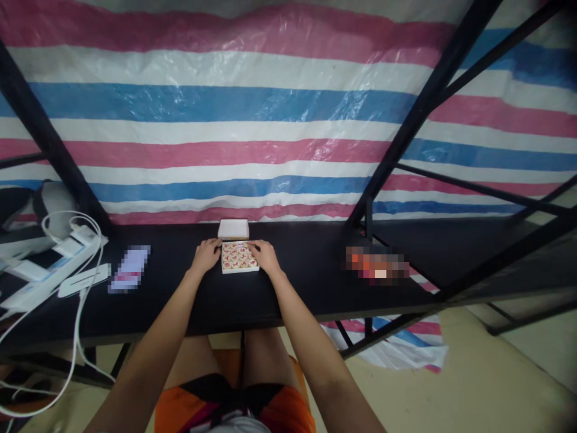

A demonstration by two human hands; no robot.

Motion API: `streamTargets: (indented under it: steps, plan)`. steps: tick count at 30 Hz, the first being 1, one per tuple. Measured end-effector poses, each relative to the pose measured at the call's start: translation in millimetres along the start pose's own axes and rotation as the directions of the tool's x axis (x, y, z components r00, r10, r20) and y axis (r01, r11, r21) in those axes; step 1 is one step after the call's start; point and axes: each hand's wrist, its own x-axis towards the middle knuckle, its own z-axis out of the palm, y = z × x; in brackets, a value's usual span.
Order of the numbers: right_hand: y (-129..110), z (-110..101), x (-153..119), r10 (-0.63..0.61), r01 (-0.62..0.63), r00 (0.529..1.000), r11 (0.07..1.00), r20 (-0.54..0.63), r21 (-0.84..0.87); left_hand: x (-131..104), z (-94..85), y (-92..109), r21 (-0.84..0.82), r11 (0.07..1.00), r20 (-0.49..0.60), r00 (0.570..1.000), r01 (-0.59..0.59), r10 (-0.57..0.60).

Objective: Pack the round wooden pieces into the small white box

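Observation:
A small white box (240, 270) sits on the black table in front of me, filled with round Chinese chess pieces (233, 257) marked with red characters. Just behind it rests its white lid (233, 229), turned with the hollow side up. My left hand (208, 255) grips the box at its far left corner, fingertips close to the lid. At the far right corner my right hand (265, 254) holds the box's edge, its fingers reaching over some pieces. The undersides of both hands are hidden.
On the left of the table (311, 282) lie a blurred-out phone (130, 269), a white power strip (54, 270) and looped white cables (79, 313). A pixelated orange-red item (376, 266) lies right. Black metal posts (406, 120) frame a striped plastic sheet (234, 102) behind.

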Motion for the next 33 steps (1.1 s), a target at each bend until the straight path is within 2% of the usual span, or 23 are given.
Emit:
streamTargets:
  steps: [4, 14, 17, 19, 21, 23, 28, 33]
  plan:
    - [-1.6, -1.0, -3.1, -0.049, 0.048, 0.998, 0.999, 0.039, 0.017, -1.5, -2.3, 1.3, -0.009, 1.000, -0.035, 0.999, 0.004, -0.004]
    - [-4.9, 1.3, -8.6, -0.060, 0.059, 0.996, 0.998, 0.060, 0.028, -10.3, -13.0, 7.9, 0.035, 0.997, -0.066, 0.995, 0.075, -0.072]
    - [-6.2, 2.7, -11.2, -0.043, 0.043, 0.999, 0.999, 0.016, 0.002, -10.5, -15.4, 11.2, -0.088, 0.995, -0.136, 0.989, 0.045, -0.057]
    - [-9.7, 1.5, -13.0, -0.047, 0.047, 0.998, 0.999, -0.036, -0.007, -10.9, -16.6, 16.5, -0.226, 0.974, -0.179, 0.984, -0.033, -0.009]
    - [-14.7, -0.6, -14.5, -0.077, 0.077, 0.995, 0.997, -0.066, -0.009, -12.0, -16.6, 24.4, -0.362, 0.923, -0.175, 0.982, -0.130, 0.069]
    - [-19.9, -2.4, -15.8, -0.132, 0.132, 0.990, 0.991, -0.056, 0.004, -13.5, -14.9, 33.4, -0.465, 0.867, -0.138, 0.982, -0.179, 0.129]
    - [-29.4, -4.7, -17.3, -0.286, 0.282, 0.958, 0.956, 0.037, 0.080, -15.8, -8.1, 49.1, -0.604, 0.782, -0.067, 0.987, -0.156, 0.145]
    - [-32.5, -6.3, -16.8, -0.260, 0.251, 0.964, 0.959, 0.054, 0.135, -15.9, -5.4, 51.1, -0.672, 0.724, -0.074, 0.987, -0.155, 0.142]
